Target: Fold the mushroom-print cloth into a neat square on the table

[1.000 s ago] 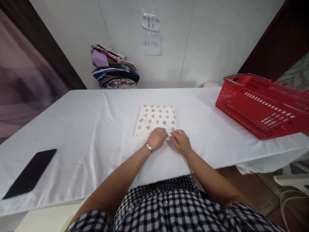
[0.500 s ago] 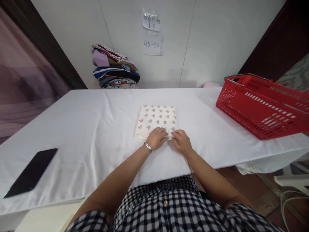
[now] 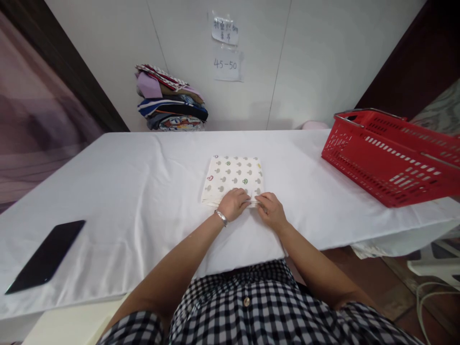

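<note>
A folded white cloth (image 3: 233,172) printed with small grey, green and red mushroom-like shapes lies flat in the middle of the table. At its near edge my left hand (image 3: 234,203), with a silver bracelet at the wrist, has its fingers closed on the layers. Just to the right, my right hand (image 3: 272,211) pinches the same edge near the cloth's near right corner. The fingertips of both hands are close together, and the folds beneath them are partly hidden.
A white cloth covers the table (image 3: 118,191). On the right stands a red plastic basket (image 3: 391,158) with a metal handle. A dark flat tablet-like slab (image 3: 46,256) lies at the left. Folded fabrics (image 3: 170,100) are stacked against the wall behind the table.
</note>
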`<state>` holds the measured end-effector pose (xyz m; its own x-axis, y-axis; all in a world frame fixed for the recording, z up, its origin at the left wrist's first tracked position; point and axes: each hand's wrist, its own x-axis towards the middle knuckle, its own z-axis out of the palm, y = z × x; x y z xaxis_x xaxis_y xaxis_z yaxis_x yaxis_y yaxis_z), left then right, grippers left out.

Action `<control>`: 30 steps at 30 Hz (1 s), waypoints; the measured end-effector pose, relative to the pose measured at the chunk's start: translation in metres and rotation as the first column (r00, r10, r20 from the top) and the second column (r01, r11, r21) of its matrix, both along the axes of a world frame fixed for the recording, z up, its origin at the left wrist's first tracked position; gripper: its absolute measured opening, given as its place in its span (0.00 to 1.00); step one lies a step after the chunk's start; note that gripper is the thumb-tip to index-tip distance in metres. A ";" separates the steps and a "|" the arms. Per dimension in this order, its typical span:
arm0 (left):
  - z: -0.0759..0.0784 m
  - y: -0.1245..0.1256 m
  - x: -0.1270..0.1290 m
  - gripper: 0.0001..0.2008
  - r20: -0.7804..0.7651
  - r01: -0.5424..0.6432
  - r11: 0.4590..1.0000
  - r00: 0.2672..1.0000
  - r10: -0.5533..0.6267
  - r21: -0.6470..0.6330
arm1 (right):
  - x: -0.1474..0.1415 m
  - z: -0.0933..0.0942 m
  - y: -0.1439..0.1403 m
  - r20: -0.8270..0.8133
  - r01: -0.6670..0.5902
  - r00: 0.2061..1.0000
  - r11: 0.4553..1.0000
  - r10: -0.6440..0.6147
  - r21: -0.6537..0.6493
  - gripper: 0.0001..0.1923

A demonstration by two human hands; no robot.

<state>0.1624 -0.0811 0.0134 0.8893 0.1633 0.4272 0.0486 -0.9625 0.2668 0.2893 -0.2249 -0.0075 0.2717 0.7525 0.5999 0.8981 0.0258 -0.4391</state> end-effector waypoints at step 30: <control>0.007 -0.013 0.004 0.11 -0.086 -0.077 0.979 0.992 0.095 0.188 | -0.002 0.004 0.002 -0.009 0.034 0.999 0.999 -0.034 0.016 0.09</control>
